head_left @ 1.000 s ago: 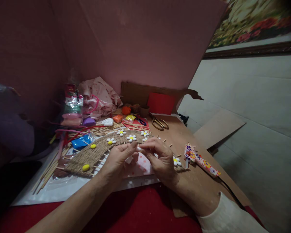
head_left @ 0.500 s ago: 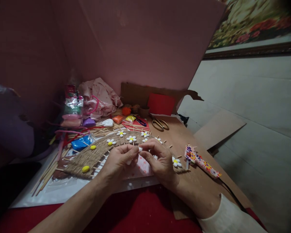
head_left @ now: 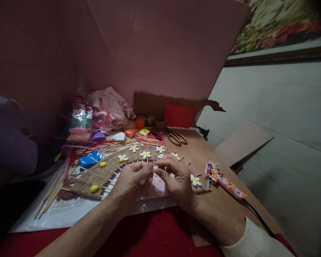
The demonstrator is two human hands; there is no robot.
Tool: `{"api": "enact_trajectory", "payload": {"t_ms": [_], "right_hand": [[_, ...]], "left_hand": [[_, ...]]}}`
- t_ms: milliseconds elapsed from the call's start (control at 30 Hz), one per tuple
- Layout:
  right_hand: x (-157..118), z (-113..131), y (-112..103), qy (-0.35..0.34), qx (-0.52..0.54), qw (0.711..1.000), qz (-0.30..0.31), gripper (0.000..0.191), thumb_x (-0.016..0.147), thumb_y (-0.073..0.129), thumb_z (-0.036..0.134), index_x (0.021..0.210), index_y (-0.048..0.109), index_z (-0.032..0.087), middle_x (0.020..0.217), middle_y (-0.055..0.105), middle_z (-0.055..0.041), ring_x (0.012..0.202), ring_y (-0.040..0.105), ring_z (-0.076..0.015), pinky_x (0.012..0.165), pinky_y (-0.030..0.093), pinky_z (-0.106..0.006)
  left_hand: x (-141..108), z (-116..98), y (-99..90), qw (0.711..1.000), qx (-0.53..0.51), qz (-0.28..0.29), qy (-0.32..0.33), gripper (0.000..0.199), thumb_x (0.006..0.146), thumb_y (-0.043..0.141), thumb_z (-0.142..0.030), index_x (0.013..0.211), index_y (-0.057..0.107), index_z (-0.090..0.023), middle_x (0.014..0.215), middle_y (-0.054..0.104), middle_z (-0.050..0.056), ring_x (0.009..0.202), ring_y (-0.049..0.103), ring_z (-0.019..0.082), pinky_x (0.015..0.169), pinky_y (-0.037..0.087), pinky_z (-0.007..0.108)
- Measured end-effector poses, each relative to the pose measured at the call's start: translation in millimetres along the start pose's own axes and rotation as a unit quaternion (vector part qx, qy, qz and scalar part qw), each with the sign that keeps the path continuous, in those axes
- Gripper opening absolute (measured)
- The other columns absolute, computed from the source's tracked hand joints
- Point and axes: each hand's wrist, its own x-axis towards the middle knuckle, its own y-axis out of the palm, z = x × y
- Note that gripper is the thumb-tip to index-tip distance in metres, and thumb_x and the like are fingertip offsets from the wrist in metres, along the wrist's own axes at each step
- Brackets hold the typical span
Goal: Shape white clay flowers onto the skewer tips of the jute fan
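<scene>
While the left hand [head_left: 135, 176] and the right hand [head_left: 178, 181] meet just below the centre of the frame, their fingertips pinch a small white piece [head_left: 155, 166] between them. Just beyond, a twine-wrapped arch [head_left: 96, 175] bearing white-petalled flowers [head_left: 145, 155] curves across the lower middle. Farther back, right of centre, gold-handled scissors [head_left: 179, 137] lie before an upright red card [head_left: 178, 115].

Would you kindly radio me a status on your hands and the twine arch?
Left hand and right hand: fingertips meeting on a white bit. Twine arch: bearing daisies and two lone yellow ovals. In the way: right hand hides part.
</scene>
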Motion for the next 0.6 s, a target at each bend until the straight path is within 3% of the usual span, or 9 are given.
{"api": "enact_trajectory", "payload": {"t_ms": [367, 500, 600], "right_hand": [[0.8, -0.2, 0.6, 0.008, 0.007, 1.0, 0.001, 0.01, 0.079, 0.065, 0.018, 0.088, 0.066, 0.021, 0.075, 0.058, -0.0008, 0.068, 0.054, -0.0135, 0.056, 0.041, -0.026], [0.6, -0.5, 0.6, 0.003, 0.003, 1.0, -0.002, 0.004, 0.079, 0.064, 0.018, 0.081, 0.067, 0.02, 0.073, 0.058, -0.0009, 0.069, 0.054, -0.0134, 0.057, 0.04, -0.025], [-0.1, -0.9, 0.0, 0.001, 0.008, 1.0, 0.0, 0.009, 0.079, 0.065, 0.018, 0.087, 0.067, 0.019, 0.075, 0.058, -0.0011, 0.069, 0.053, -0.0133, 0.056, 0.04, -0.025]], "left_hand": [[0.6, 2.2, -1.2, 1.0, -0.002, 0.006, -0.005, 0.034, 0.067, 0.072, -0.04, 0.056, 0.054, -0.014, 0.049, 0.047, -0.004, 0.041, 0.036, 0.005, 0.041, 0.025, 0.018], [-0.1, 2.0, -1.0, 1.0, 0.008, 0.004, -0.006, 0.033, 0.069, 0.07, -0.042, 0.059, 0.055, -0.014, 0.05, 0.048, -0.003, 0.04, 0.036, 0.005, 0.04, 0.025, 0.018], [-1.0, 1.1, 0.0, 1.0, 0.001, 0.006, -0.019, 0.035, 0.067, 0.071, -0.042, 0.055, 0.052, -0.015, 0.048, 0.046, -0.004, 0.039, 0.035, 0.005, 0.039, 0.026, 0.019]]}}
